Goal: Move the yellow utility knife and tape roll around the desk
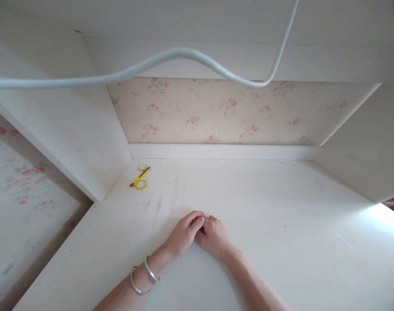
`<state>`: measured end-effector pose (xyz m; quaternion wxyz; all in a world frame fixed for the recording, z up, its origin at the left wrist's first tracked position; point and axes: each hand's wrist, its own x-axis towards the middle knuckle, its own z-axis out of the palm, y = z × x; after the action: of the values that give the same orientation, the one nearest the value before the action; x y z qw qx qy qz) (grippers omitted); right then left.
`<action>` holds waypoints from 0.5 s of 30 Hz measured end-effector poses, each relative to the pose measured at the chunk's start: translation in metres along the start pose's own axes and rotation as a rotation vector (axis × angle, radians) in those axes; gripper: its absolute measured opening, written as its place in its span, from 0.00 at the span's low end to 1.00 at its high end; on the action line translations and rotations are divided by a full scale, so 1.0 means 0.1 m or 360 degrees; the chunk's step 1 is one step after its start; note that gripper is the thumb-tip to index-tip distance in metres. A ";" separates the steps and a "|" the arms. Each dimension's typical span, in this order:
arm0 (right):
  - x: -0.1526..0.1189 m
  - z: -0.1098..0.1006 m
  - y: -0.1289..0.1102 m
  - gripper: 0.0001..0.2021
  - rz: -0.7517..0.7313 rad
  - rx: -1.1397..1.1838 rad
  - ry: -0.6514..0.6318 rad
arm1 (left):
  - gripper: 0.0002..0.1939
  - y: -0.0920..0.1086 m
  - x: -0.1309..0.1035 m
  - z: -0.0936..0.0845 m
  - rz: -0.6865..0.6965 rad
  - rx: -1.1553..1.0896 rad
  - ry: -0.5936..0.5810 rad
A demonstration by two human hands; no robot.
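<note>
The left hand (183,233) and right hand (214,235) curl together; I can't tell if either grip holds anything. The yellow cutter (140,176) lies ahead and left on the surface (265,207), nearer the left hand, slanting away to the right

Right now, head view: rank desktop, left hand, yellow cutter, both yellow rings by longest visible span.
1. Desktop
2. Left hand
3. Yellow cutter
Last, unranked: nearer yellow ring, farther yellow ring; similar, nearness makes it unsure.
</note>
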<state>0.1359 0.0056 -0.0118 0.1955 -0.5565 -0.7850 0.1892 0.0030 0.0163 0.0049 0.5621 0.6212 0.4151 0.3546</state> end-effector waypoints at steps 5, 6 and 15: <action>0.00 0.00 0.00 0.10 0.0009 -0.0014 -0.0010 | 0.13 0.00 0.00 0.00 0.0004 0.0014 0.0000; 0.00 0.00 0.00 0.10 0.0014 -0.0015 -0.0016 | 0.13 0.00 0.00 0.00 0.0002 0.0011 -0.0001; 0.00 -0.01 -0.02 0.10 0.0042 0.0008 -0.0048 | 0.13 0.02 -0.01 0.01 0.0003 -0.0002 -0.0005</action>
<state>0.1349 0.0054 -0.0103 0.1827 -0.5634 -0.7800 0.2021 0.0033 0.0148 0.0064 0.5628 0.6219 0.4134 0.3544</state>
